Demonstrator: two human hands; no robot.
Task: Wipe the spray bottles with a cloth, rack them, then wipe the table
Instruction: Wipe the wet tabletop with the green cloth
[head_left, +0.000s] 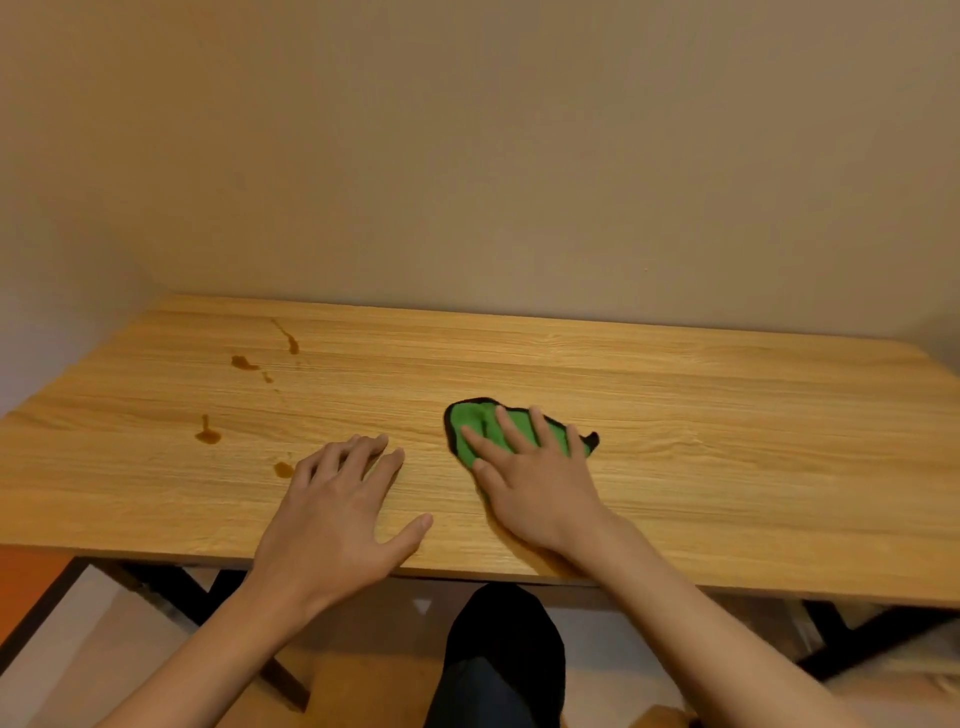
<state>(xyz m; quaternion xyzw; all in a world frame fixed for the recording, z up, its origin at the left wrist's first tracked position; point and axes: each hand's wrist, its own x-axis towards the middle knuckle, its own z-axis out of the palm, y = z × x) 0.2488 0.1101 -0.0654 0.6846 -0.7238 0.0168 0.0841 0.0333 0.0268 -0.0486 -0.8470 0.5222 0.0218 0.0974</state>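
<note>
The right hand (540, 488) presses flat, fingers straight and spread, on the green cloth (480, 428) near the middle of the table (727, 441), while the left hand (332, 514) rests loosely spread near the front edge, just beside brown spills (208, 434) toward the left end.

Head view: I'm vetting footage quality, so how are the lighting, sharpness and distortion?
In the head view the light is warm and dim, with an orange cast and no strong glare; the right hand, flat on the green cloth, and the left hand look slightly soft; the brown spills are readable; the forearms stretch toward the bottom corners, a wide-angle effect.
</note>
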